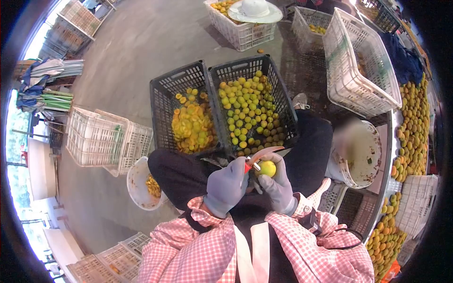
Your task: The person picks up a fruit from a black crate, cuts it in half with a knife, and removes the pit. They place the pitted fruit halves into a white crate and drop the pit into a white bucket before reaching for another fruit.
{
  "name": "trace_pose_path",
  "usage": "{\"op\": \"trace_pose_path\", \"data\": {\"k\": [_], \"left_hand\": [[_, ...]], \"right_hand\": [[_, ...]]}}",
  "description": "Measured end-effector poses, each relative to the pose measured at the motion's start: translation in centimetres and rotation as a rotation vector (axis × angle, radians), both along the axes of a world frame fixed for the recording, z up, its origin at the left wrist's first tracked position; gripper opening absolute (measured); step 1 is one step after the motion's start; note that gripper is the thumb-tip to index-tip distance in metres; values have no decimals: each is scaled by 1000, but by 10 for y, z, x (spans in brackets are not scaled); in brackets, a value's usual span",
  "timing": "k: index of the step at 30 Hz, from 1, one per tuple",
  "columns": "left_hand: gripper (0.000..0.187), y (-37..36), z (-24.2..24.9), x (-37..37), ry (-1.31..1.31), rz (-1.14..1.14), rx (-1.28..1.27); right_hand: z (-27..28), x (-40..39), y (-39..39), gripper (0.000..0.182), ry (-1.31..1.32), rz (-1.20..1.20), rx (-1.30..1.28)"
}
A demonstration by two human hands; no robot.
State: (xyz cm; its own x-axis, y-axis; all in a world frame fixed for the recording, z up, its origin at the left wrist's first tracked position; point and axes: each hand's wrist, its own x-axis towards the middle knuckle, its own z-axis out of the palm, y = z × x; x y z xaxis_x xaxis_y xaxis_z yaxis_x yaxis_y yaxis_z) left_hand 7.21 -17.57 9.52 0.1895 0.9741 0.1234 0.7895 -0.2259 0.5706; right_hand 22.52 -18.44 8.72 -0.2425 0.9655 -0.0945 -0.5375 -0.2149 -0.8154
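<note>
My left hand (226,187), in a grey glove, is closed around the red handle of a small knife (265,153). The curved blade points to the right, just above the other hand. In my gloved right hand (279,186) sits a small round yellow-green fruit (267,168), gripped by thumb and fingers beside the knife. Both hands are over my lap. Just ahead, a black crate (289,101) holds many whole green and yellow fruits (247,106). Touching it on the left, another black crate (158,111) contains yellow cut pieces (191,125).
A white bucket (137,188) with yellow scraps stands left of my knee; a stained bucket (370,155) stands at right. White crates (96,137) are at left, with stacked ones (344,56) at upper right. A hat (255,9) lies on a far crate. Orange fruit (413,127) lines the right side.
</note>
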Motion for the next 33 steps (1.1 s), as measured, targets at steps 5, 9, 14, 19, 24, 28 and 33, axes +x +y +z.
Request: {"op": "trace_pose_path", "data": {"k": [5,9,14,19,24,28,33], "left_hand": [[30,13,-21,2,17,2,-10],[24,23,-40,5,62,-6,-4],[36,27,-20,-2,164,-91,34],[34,27,-17,-5,-430,-251,-108],[34,22,1,-12,-621,-187,-629],[36,6,-15,-8,-711,-232,-499],[28,1,-10,-3,-218,-115,-275]], "right_hand": [[-7,-22,1,42,-354,-260,127],[-11,-33,12,40,-352,-377,-9],[-35,-2,23,47,-200,-80,-140],[-38,15,24,53,-155,-4,131],[-20,23,17,55,-125,161,61],[-18,18,9,52,-213,138,148],[-16,-1,2,45,-342,-47,169]]}}
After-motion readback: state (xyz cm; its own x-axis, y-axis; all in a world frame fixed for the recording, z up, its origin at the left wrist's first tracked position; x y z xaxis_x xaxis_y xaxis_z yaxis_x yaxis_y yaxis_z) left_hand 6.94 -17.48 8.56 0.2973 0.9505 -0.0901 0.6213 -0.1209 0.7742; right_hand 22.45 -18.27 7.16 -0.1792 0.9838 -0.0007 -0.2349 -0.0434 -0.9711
